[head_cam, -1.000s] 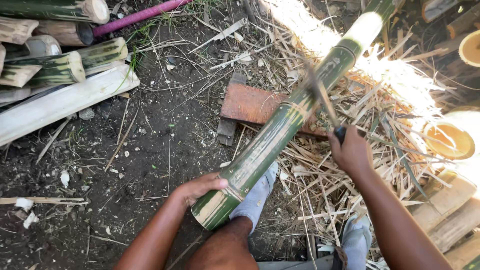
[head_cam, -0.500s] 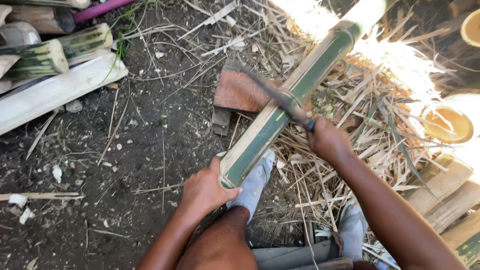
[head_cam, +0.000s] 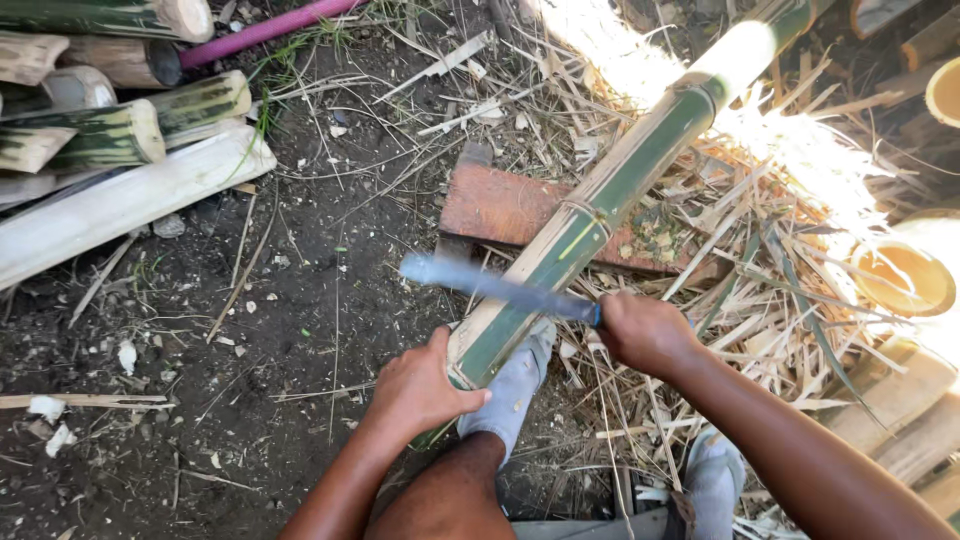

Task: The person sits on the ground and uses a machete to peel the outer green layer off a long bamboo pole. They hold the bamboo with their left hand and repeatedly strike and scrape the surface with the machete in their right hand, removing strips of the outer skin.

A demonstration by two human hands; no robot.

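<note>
Blade swung lower, right hand gripping

Your bamboo pole lies across the board; cut bamboo pieces lie far left, a bowl right.

One long green bamboo pole, one blade, one pink pipe, and two hands: left hand, right hand.
</note>
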